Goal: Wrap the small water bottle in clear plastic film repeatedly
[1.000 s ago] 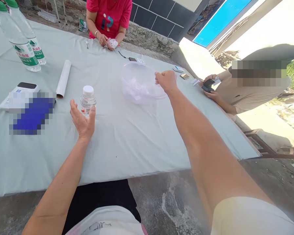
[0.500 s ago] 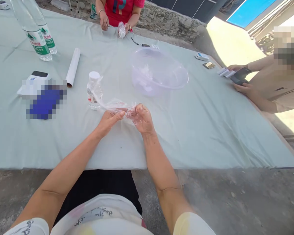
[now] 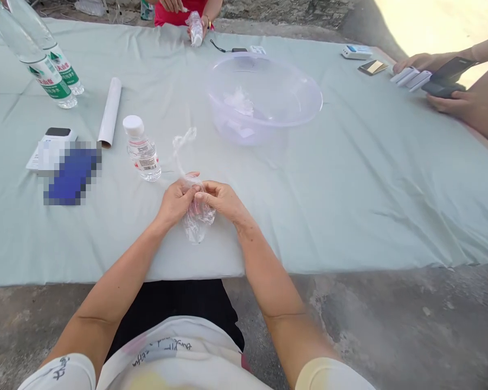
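A crumpled piece of clear plastic film (image 3: 198,226) is pinched between my two hands near the table's front edge. One twisted end of it rises above the fingers, and the bunched part hangs below them. My left hand (image 3: 178,199) is closed on the film from the left. From the right, my right hand (image 3: 222,199) grips it with thumb and fingers, close against the left. A small water bottle (image 3: 143,154) with a white cap stands upright just left of my hands, not touching them.
A clear purple basin (image 3: 264,122) with crumpled plastic inside stands ahead. To the left are a white roll (image 3: 110,112), two large water bottles (image 3: 51,81), a white device (image 3: 51,146) and a blurred blue object (image 3: 73,176). Other people's hands hold a wrapped bottle (image 3: 196,30) and a dark case (image 3: 447,78).
My hands have drawn the plastic film away from the small bottle, which now stands free of it. The film has been gathered closer between both hands. The view has shifted somewhat.
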The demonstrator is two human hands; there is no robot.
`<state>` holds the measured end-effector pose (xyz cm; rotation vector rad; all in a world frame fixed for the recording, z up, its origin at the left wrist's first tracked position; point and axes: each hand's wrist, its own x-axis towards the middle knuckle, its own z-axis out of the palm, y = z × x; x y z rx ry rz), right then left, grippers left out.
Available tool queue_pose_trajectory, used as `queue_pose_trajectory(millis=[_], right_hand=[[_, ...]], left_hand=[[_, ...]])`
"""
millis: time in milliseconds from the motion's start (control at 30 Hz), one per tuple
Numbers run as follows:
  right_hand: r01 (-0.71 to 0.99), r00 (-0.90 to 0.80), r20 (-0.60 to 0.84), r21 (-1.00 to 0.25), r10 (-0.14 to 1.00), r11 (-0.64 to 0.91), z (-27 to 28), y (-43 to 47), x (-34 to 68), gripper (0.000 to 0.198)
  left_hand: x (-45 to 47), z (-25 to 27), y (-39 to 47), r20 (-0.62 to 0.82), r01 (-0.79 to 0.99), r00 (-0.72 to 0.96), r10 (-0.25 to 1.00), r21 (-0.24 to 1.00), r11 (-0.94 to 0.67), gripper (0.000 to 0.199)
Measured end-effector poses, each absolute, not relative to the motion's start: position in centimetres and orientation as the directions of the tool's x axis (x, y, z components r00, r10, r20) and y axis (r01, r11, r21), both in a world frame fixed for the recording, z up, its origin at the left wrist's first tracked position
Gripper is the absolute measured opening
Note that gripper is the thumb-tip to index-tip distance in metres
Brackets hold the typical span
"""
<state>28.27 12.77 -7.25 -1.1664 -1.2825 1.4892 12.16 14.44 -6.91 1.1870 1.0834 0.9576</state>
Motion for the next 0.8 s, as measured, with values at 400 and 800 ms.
queue_pose_trajectory(millis=[400,800], right_hand=[[-0.213,0.115,-0.269,-0.947,0.956,-0.24,-7.5,14.2,30.6,0.026],[-0.324,0.359,-0.32,-0.924,0.877,-0.204,-7.3,14.7,33.2,0.009]], left_hand=[[10.2,-6.7,16.2,-0.237,-0.125,0.123,0.964,0.96,0.252,0.011],[8.8,-6.0,17.1,-0.35,-0.305,0.245,0.904,0.857,0.415,0.034]])
